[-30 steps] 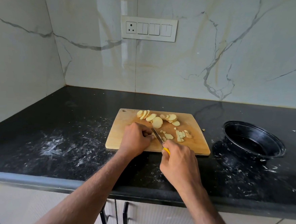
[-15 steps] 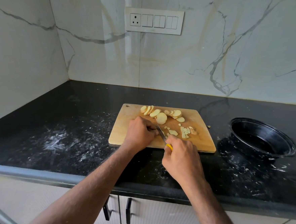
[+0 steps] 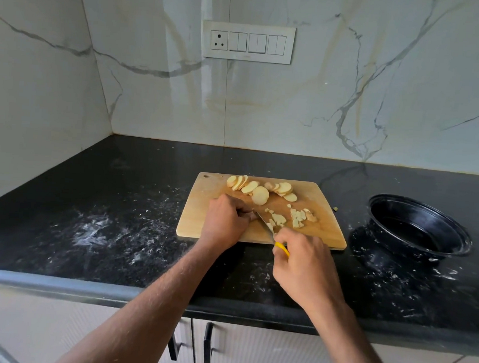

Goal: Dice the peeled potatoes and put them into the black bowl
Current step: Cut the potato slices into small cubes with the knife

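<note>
A wooden cutting board (image 3: 199, 207) lies on the black counter. Round potato slices (image 3: 260, 192) are fanned along its far edge, and small diced pieces (image 3: 299, 218) lie right of centre. My left hand (image 3: 225, 218) rests on the board with fingers curled down over something hidden beneath them. My right hand (image 3: 305, 264) grips a yellow-handled knife (image 3: 269, 228), its blade angled up-left to my left fingertips. The black bowl (image 3: 416, 230) stands to the right of the board and looks empty.
The counter (image 3: 101, 228) is smeared with white residue left of the board and around the bowl. A marble backsplash with a switch panel (image 3: 248, 41) rises behind. Cabinet door handles (image 3: 207, 346) show below the counter's front edge.
The camera view shifted slightly. My hands stay at the board's near middle, with the knife blade still beside my left fingertips; a few more cut pieces lie by the blade.
</note>
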Motion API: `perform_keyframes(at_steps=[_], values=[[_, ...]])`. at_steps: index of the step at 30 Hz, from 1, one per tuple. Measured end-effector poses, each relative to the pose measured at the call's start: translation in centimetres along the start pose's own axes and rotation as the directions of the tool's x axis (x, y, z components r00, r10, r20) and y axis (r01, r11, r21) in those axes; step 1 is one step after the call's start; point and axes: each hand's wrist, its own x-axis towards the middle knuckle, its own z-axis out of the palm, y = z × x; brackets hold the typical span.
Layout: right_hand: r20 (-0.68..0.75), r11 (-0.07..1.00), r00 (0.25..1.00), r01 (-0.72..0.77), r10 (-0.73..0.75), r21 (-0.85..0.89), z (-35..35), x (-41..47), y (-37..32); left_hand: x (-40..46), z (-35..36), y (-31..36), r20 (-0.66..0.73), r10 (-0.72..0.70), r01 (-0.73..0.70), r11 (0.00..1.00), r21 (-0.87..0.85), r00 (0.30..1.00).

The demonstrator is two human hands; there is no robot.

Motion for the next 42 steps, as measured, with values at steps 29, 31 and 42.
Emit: perform_keyframes(at_steps=[29, 31, 42], values=[[-0.048, 0.992, 0.996, -0.083, 0.078, -0.094, 0.1, 0.7, 0.1, -0.3, -0.3, 0.0, -0.093, 0.048, -0.048, 0.999, 0.007, 0.995], [-0.026, 0.990, 0.998, -0.057, 0.054, -0.130, 0.5, 0.7, -0.6, -0.4, -0.4, 0.1, -0.089, 0.042, -0.042, 0.999, 0.007, 0.995], [0.094, 0.990, 0.990, 0.110, -0.101, -0.093, 0.9, 1.0, -1.9, -0.4, -0.3, 0.0, -0.097, 0.082, -0.081, 0.997, 0.015, 0.992]])
